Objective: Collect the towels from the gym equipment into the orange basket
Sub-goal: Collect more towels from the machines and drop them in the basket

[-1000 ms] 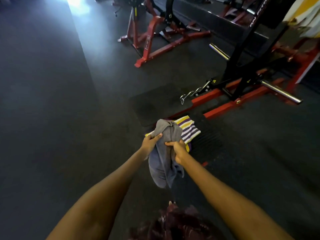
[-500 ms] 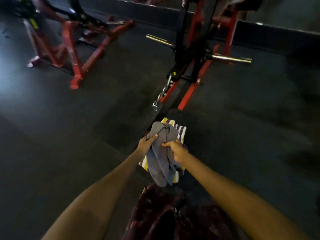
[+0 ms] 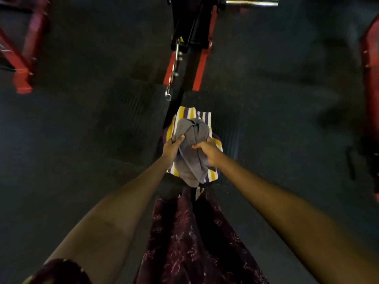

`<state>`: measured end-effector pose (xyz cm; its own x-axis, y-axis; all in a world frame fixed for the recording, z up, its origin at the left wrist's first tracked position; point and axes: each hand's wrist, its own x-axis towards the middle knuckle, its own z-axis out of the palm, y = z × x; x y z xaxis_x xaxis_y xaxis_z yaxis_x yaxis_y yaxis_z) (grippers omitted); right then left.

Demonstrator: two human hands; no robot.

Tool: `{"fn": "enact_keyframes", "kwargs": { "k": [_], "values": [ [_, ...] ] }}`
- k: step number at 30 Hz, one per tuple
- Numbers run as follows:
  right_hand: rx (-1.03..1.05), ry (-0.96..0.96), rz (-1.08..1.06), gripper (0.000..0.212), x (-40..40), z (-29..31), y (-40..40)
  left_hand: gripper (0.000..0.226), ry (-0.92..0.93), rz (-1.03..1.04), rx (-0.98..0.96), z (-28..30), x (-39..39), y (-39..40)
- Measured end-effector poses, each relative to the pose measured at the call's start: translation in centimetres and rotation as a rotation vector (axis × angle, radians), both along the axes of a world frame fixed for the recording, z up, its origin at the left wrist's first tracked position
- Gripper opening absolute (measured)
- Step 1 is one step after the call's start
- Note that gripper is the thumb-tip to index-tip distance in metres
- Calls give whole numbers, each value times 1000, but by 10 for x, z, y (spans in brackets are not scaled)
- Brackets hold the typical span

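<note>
Left hand: your left hand (image 3: 171,147) sits just left of the frame's centre, fingers curled round the left edge of the grey towel (image 3: 191,149).
Right hand: your right hand (image 3: 208,151) is just right of centre, thumb and fingers pinching a fold of the same towel.
Grey towel: bunched between both hands at the centre of the frame, its loose end hanging down toward the bottom.
Striped towel: a yellow, purple and white striped towel (image 3: 189,113) shows behind and around the grey one (whether your hands also grip it, you cannot tell).
Machine: a red and black gym machine frame (image 3: 200,68) runs from the top centre down toward the towels, with a metal chain (image 3: 173,72) along its left rail.
Writing: a small yellow label (image 3: 181,40) sits on the black part, too blurred to read.
Floor: dark rubber floor (image 3: 82,140) all round.
Clothing: dark patterned skirt (image 3: 190,242) at the bottom centre.
</note>
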<state>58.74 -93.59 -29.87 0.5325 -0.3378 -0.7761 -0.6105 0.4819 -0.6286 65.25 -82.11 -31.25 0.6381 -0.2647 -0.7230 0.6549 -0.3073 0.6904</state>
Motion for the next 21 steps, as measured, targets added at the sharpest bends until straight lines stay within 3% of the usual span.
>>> {"fn": "enact_keyframes", "kwargs": {
  "k": [2,6,8,13,21],
  "values": [
    [3,5,29,60,5,-13,1,44,29,35,-9,-9,4,4],
    [-37,60,73,35,15,-48,-2,41,21,102,5,-32,18,12],
    [-58,83,23,34,18,-64,-5,41,-3,110,38,-40,26,17],
    [-112,175,47,61,26,-135,-17,41,13,92,67,-85,44,29],
    [-376,253,396,77,45,-285,-54,26,-30,77,52,-184,67,21]
  ]
}}
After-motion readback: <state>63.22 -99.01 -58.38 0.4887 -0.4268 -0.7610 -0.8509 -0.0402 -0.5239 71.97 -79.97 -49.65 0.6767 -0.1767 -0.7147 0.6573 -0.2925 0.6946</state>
